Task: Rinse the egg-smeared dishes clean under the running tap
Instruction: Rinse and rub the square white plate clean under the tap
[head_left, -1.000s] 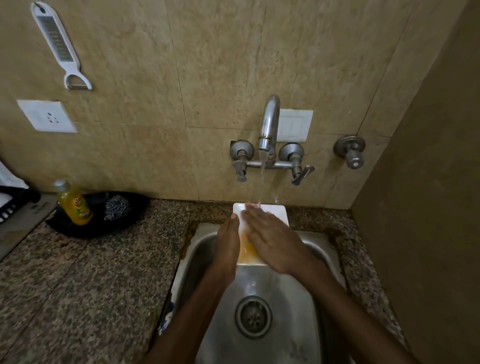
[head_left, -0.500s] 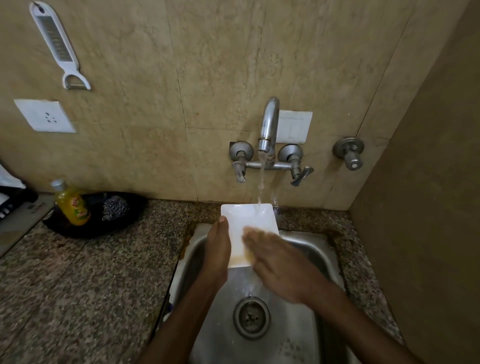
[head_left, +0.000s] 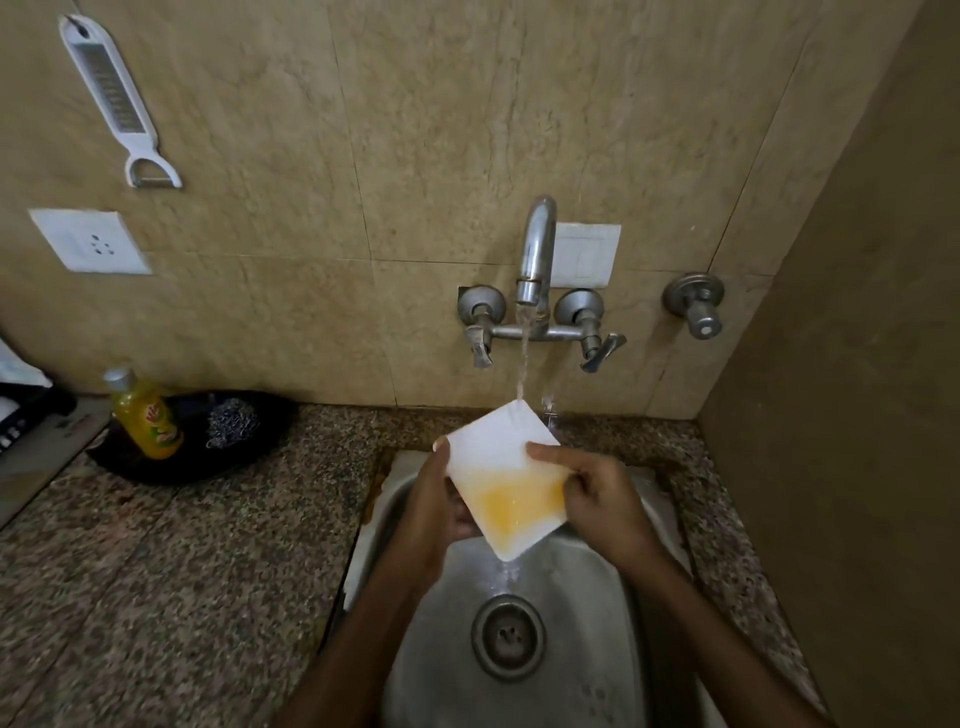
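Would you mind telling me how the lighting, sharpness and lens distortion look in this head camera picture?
Head view: dim, warm light, darkest on the right wall; the wide lens bows the tile joints and the counter edge; the white dish is the brightest thing, its yellow egg smear clear; the left hand and right hand are slightly soft; soft glare shows on the tap and the sink.

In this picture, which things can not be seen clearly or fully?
Head view only:
- Underside of the dish: turned away from the camera.
- Left hand fingers: behind the dish.
- Black rack: cut off by the left edge.
- Bottle label: too small to read.
- Sink front: cut off by the bottom edge.
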